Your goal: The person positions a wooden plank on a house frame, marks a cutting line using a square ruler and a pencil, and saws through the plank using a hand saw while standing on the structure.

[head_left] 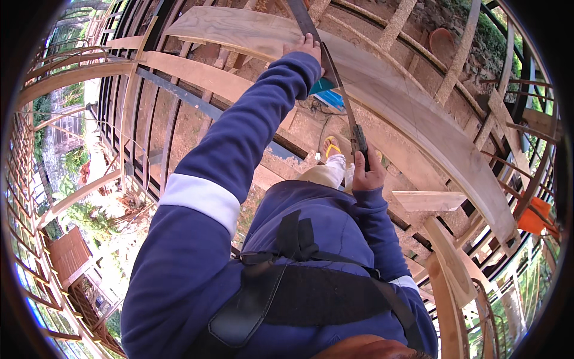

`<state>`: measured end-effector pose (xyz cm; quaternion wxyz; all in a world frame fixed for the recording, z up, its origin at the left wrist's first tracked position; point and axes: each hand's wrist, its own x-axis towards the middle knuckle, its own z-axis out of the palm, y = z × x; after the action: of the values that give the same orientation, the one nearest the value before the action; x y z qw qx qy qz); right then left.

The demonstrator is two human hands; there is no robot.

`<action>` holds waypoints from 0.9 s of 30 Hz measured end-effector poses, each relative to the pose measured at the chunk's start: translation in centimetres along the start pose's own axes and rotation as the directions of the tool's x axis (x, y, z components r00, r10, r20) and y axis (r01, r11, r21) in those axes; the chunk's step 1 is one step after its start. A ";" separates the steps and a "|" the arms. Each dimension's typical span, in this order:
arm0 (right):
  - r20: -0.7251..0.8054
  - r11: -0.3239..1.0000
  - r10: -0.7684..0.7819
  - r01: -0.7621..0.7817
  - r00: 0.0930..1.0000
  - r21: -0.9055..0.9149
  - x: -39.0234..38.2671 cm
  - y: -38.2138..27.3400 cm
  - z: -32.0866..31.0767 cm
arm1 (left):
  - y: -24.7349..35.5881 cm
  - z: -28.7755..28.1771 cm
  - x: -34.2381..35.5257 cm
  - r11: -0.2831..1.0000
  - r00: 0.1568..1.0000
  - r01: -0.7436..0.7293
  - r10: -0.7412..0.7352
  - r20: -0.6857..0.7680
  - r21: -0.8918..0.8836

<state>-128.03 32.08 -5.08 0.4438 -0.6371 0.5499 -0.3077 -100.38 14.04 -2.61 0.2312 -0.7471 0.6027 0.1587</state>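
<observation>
My left hand (303, 49) rests with curled fingers at a long dark strip (301, 15) crossing a wide, pale wooden plank (406, 102); whether it grips the strip or the plank edge is unclear. My right hand (368, 167), lower and to the right, is closed on the black handle (359, 137) of a long, narrow dark tool, which runs up across the plank to beside my left hand. Beneath the plank, near my left hand, lies a bright blue object (326, 99). My foot in a yellow sandal (332, 145) stands on boards below.
An open timber framework of slats and beams (391, 24) surrounds me, with gaps to dirt and greenery below. Loose boards (445, 257) lie at lower right. An orange object (532, 215) is at the far right, a terracotta-coloured round item (440, 42) beyond the plank.
</observation>
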 end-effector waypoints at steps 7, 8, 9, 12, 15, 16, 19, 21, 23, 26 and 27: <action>0.019 0.987 0.093 -0.095 0.995 0.133 1.3 -1.4 0.4 | -0.5 0.6 0.1 1.000 0.999 -0.021 0.020 -0.047 -0.011; -0.006 1.000 0.018 -0.017 1.000 0.021 0.3 -0.4 0.3 | -0.5 0.6 0.1 1.000 0.999 -0.009 0.008 -0.045 -0.023; -0.020 0.994 -0.060 0.058 0.998 -0.094 -0.1 -0.2 0.0 | -0.3 0.5 0.0 1.000 0.999 -0.008 0.007 -0.048 -0.021; -0.039 1.000 -0.023 0.024 0.999 0.020 1.0 -0.7 0.2 | 0.0 0.0 0.1 1.000 0.999 -0.014 0.014 -0.041 0.000; -0.029 0.996 0.050 -0.048 0.998 0.076 2.7 -2.2 1.1 | -0.3 0.2 0.1 1.000 0.999 -0.024 0.025 -0.023 0.006; -0.027 0.995 0.077 -0.075 0.997 0.063 3.1 -2.4 1.4 | -0.3 0.0 0.1 1.000 1.000 -0.018 0.018 0.003 0.009; -0.023 0.998 -0.016 0.018 1.000 0.059 0.9 -1.1 0.3 | -0.2 -0.3 0.0 1.000 1.000 0.008 -0.008 0.015 0.016; -0.043 0.997 -0.070 0.069 0.997 -0.023 0.4 -0.7 -0.2 | -0.1 0.2 -0.1 1.000 1.000 -0.003 0.004 -0.018 0.018; -0.036 0.998 -0.027 0.029 0.999 0.051 1.3 -1.3 -0.1 | -0.2 -0.2 0.1 1.000 1.000 -0.009 0.009 -0.014 0.025; -0.009 0.998 0.040 -0.040 0.999 0.040 2.9 -2.8 0.7 | -0.2 0.0 -0.2 1.000 1.000 -0.023 0.023 0.012 0.020; -0.007 0.998 0.039 -0.038 0.999 0.051 3.2 -3.0 1.0 | -0.4 -0.3 0.0 1.000 1.000 -0.024 0.024 0.017 0.016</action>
<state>-125.23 29.21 -3.09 0.4634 -0.6138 0.5559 -0.3155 -100.01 13.95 -2.25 0.2405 -0.7364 0.6109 0.1630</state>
